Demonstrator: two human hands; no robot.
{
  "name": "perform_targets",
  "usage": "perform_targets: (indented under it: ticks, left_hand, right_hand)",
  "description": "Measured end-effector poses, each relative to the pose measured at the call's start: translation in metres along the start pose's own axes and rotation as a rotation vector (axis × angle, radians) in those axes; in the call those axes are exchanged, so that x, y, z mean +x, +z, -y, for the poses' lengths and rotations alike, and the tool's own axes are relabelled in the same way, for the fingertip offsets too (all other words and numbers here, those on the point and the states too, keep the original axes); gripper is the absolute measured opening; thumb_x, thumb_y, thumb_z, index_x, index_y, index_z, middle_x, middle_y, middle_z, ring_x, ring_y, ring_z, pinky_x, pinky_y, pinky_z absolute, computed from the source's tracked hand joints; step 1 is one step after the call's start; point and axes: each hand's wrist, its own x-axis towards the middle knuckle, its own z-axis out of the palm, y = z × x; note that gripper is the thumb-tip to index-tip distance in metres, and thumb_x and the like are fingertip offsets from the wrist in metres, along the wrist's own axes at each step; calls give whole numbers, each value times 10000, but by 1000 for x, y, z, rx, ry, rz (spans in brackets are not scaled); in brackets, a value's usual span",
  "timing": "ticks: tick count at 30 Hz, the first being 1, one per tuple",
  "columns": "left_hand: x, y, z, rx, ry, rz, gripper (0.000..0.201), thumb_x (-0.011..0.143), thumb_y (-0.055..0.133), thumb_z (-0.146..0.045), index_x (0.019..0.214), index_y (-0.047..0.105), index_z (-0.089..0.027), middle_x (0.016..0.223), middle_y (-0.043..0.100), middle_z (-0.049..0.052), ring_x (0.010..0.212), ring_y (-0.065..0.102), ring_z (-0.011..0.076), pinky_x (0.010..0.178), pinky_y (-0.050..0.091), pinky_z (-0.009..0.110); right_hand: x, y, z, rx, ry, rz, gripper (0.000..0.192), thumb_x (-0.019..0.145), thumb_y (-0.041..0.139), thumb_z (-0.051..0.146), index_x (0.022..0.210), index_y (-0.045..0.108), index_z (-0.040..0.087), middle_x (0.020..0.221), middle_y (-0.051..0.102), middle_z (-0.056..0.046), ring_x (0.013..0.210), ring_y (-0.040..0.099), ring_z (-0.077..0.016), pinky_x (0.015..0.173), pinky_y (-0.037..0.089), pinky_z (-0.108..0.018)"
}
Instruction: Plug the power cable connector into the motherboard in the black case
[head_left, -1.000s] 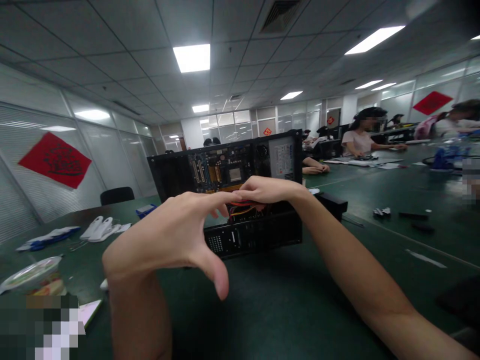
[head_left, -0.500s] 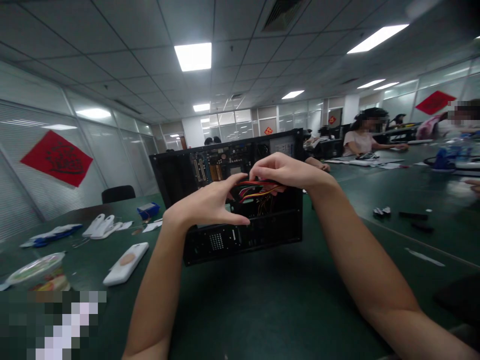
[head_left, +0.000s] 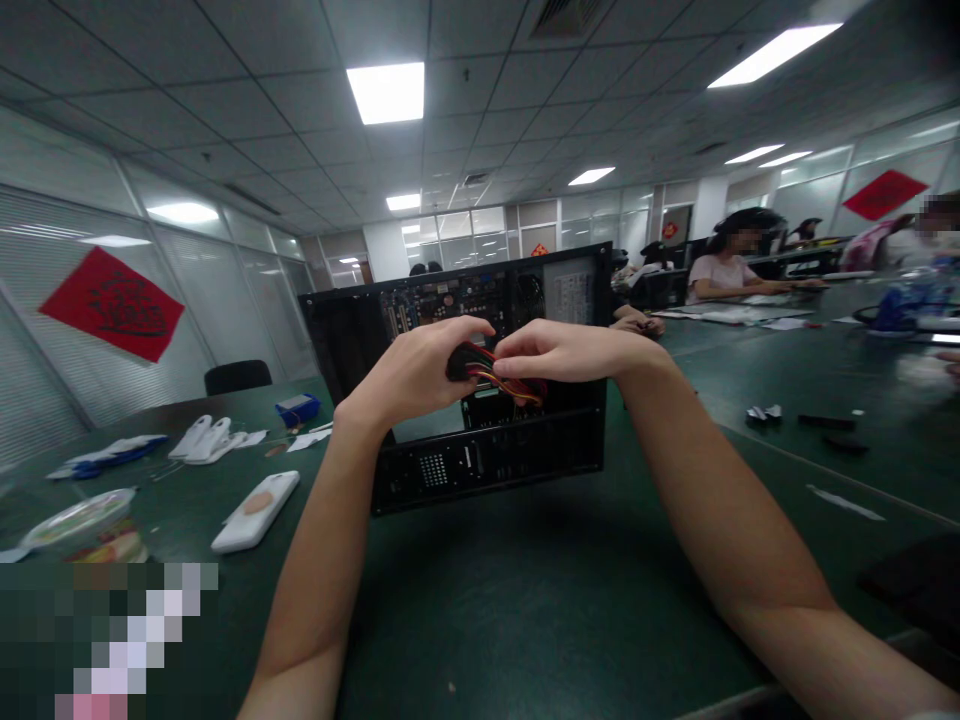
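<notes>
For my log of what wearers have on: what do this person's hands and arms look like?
The left hand and right hand are ungloved, with no rings in sight. The left forearm and right forearm appear bare, without watch or bracelet.

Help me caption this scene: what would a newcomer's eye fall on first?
Likely the left hand and right hand at the centre, holding coloured cables before an open black computer case. Next, the big red diamond at far left and the bright ceiling light near the top.
</notes>
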Motion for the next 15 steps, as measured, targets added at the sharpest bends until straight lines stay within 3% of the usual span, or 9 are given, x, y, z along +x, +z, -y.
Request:
perform_targets:
  ticks: [7,15]
  left_hand:
    - [1,-1,-4,-14,45,-29,638,841,716,-249,1443,513,-190,1412,625,126,1282,608,278,1088,491,417]
    - [0,-2,-3,-121,4,31,691,831,729,-271,1474,488,-195,1264,692,106,1066,687,229,917,540,328]
  right_hand:
    - [3,-1,4,-74,-27,-24,463,943,575,558,786,680,135,686,614,-7,624,511,-116,545,361,-243]
    - [0,-3,0,-39,-33,-119,412,939,578,522,822,683,141,682,578,16,620,474,-104,557,356,-238]
